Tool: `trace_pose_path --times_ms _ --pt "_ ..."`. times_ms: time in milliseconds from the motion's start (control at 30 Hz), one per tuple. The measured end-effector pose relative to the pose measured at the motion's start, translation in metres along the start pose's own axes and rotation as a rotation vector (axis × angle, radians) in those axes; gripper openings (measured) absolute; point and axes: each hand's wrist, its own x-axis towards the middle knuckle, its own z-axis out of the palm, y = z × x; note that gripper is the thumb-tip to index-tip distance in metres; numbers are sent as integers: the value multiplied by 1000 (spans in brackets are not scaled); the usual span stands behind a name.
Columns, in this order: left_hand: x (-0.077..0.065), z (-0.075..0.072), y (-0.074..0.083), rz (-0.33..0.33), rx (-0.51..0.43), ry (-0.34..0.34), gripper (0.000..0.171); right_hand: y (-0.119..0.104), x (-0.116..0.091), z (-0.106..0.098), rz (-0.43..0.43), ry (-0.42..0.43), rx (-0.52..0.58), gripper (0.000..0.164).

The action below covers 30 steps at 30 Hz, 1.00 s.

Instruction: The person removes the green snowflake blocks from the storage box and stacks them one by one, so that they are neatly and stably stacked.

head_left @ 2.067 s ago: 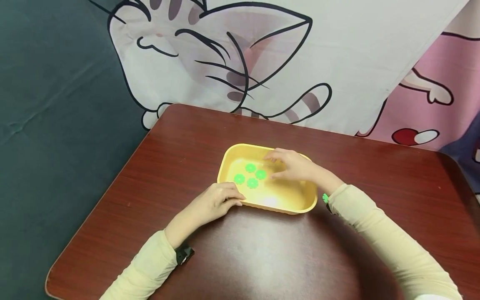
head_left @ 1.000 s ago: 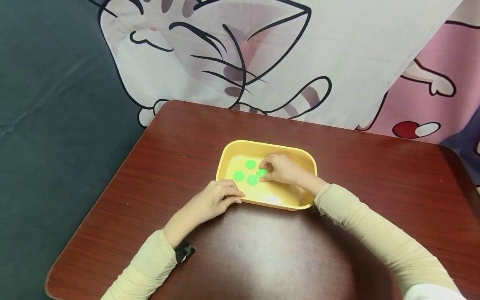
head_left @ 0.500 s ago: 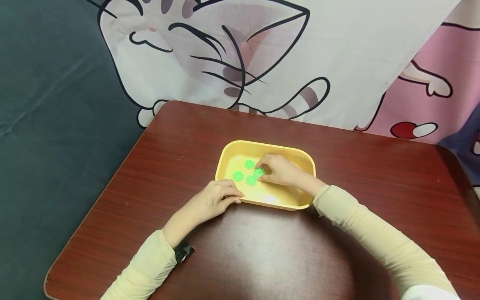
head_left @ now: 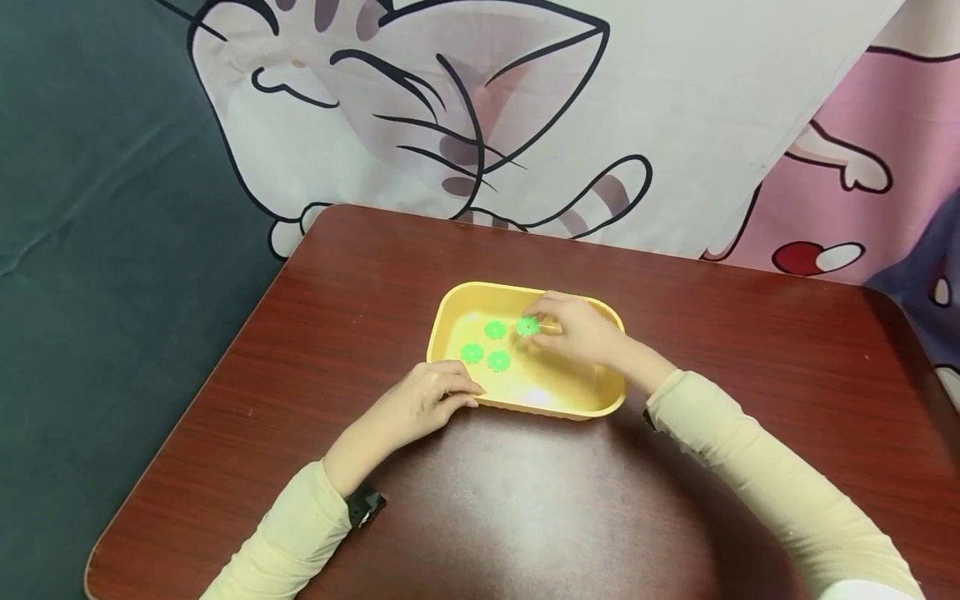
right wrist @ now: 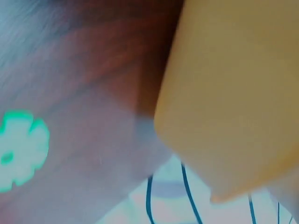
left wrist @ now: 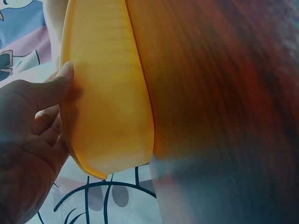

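Observation:
A yellow plastic basin point(head_left: 555, 402) stands on the table, also seen from outside as a yellow wall point(left wrist: 107, 93) in the left wrist view. My left hand point(head_left: 427, 402) pinches its near left rim, the thumb on the outer side. Over the basin, my right hand point(head_left: 581, 333) pinches a green flower-shaped disc point(head_left: 528, 326) at its fingertips. Three similar green discs lie on the basin floor: one at the back point(head_left: 495, 330), one at left point(head_left: 472, 353) and one at front point(head_left: 498, 361). The right wrist view does not show the right hand's fingers.
Another green flower-shaped disc point(right wrist: 21, 151) with a centre hole lies on the dark red wooden table point(head_left: 360, 292), right of the basin; the right sleeve hides it in the head view. A cloth with cartoon cats point(head_left: 525, 125) hangs behind the table.
My right hand reached into the basin, took hold of the rightmost green disc and has lifted it slightly up and back. The left hand stays on the rim.

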Motion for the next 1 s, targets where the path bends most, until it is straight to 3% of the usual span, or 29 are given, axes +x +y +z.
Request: trace_pose_path --times_ms 200,467,767,1000 --pt "-1 0 1 -7 0 -4 12 1 -17 -33 35 84 -6 29" --pt "1 2 1 8 -6 12 12 12 -57 -64 114 145 -58 29" --pt "0 2 -4 33 -26 43 13 32 -97 -62 219 215 -110 32" --pt "3 4 -5 50 -18 39 13 42 -126 -59 214 205 -146 32"
